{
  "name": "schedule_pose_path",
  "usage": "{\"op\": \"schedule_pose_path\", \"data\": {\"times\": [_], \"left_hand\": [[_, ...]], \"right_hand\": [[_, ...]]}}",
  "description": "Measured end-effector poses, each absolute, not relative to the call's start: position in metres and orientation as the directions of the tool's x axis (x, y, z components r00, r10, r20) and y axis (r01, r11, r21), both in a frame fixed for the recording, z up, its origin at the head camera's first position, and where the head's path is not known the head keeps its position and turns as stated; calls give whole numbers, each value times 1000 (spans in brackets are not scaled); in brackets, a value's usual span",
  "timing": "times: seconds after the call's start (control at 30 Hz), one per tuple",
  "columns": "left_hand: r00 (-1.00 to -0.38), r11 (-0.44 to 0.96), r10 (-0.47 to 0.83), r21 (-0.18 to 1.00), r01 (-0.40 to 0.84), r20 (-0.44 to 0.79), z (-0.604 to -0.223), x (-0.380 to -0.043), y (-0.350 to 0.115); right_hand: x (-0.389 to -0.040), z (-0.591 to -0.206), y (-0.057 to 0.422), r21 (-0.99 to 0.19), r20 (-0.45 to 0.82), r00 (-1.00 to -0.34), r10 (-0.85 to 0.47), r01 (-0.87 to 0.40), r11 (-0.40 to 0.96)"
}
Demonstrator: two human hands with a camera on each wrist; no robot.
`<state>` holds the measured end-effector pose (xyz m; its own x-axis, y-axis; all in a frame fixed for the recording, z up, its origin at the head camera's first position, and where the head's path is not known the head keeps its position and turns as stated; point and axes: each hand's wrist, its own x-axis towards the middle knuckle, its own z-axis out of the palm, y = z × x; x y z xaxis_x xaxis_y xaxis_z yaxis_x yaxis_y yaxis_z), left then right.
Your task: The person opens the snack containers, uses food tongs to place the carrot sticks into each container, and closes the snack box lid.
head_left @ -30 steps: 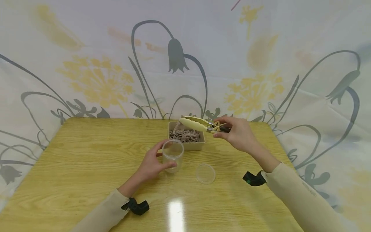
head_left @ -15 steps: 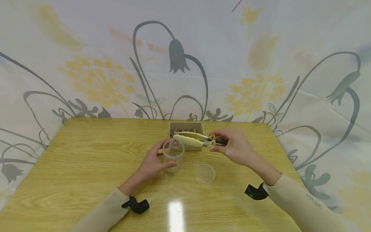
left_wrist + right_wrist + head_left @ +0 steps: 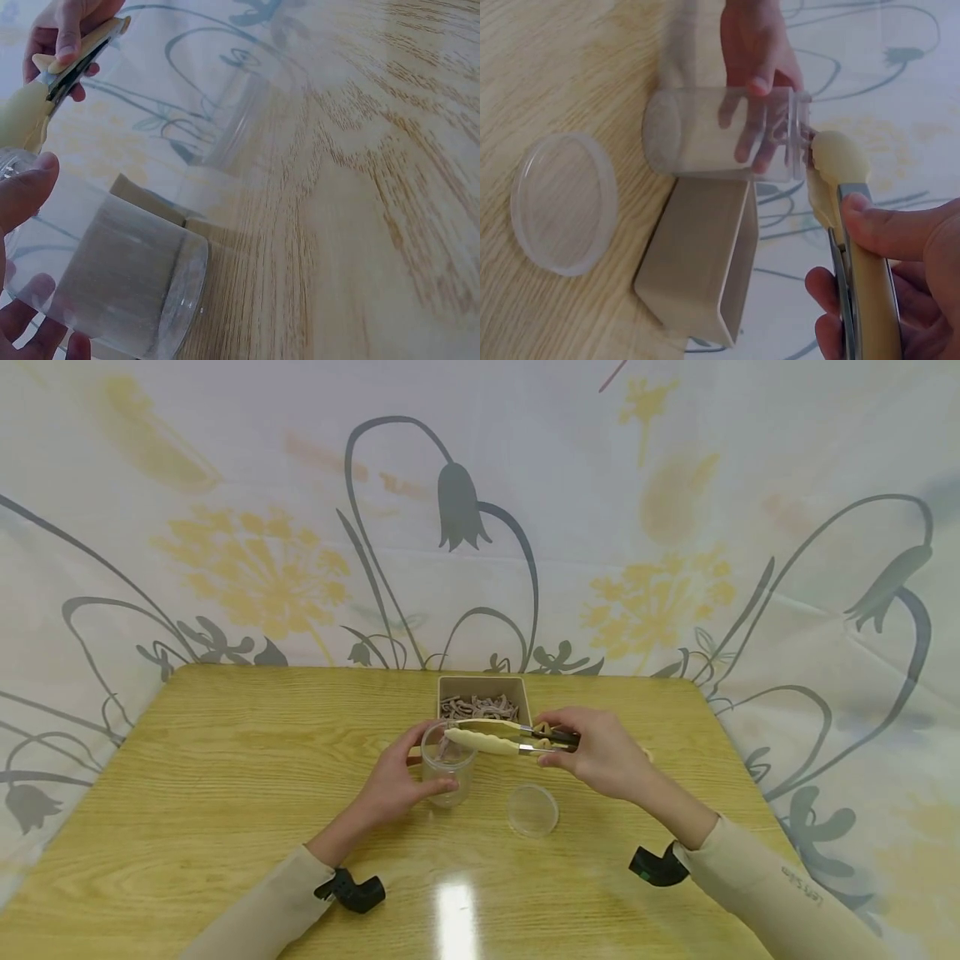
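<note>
My left hand (image 3: pixel 401 782) grips a clear plastic jar (image 3: pixel 448 781), thumb on its near side and fingers round the far side, as the right wrist view shows. The jar stands upright with its mouth uncovered. My right hand (image 3: pixel 603 752) holds a pair of tongs (image 3: pixel 487 739) with cream scalloped tips, which lie right at the jar's mouth. A few brownish-grey strips (image 3: pixel 444 745) hang from the tips into the top of the jar. Behind the jar, a beige rectangular box (image 3: pixel 483 683) contains more of these strips (image 3: pixel 487 708).
A round clear lid (image 3: pixel 532 810) lies flat on the wooden table (image 3: pixel 225 793), to the right of the jar. A flower-printed cloth (image 3: pixel 300 527) rises behind the table's far edge. A black camera mount sits on each wrist.
My right hand has brought the tongs from above the box toward me and down to the jar's mouth, with the strips in the tips. My left hand and the jar have stayed in place.
</note>
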<state>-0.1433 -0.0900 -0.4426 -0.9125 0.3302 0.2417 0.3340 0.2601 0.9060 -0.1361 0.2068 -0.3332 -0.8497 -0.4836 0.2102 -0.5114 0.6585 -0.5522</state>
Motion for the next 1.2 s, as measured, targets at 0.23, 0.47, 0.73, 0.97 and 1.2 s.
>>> {"op": "schedule_pose_path", "data": {"times": [0.23,0.47,0.73,0.97,1.2], "left_hand": [[-913,273,330,902,336,240,-440,-142,-91],[-904,284,343,890,357,254,-444,-143,-94],[-900,268,341,890,370,271,-445,-144,-96],[-898,256,340,891,376,281,-445,-142,-95],[-897,258,342,890,377,281,-434,-138,-92]], "right_hand": [[-137,-333,205,-526,202,-842,-501,-524,670],[-140,-335,208,-533,215,-841,-497,-528,661],[-153,-339,214,-572,232,-865,-446,-492,656],[-170,-350,222,-568,213,-891,-402,-448,691],[-190,-356,227,-548,148,-905,-398,-410,729]]}}
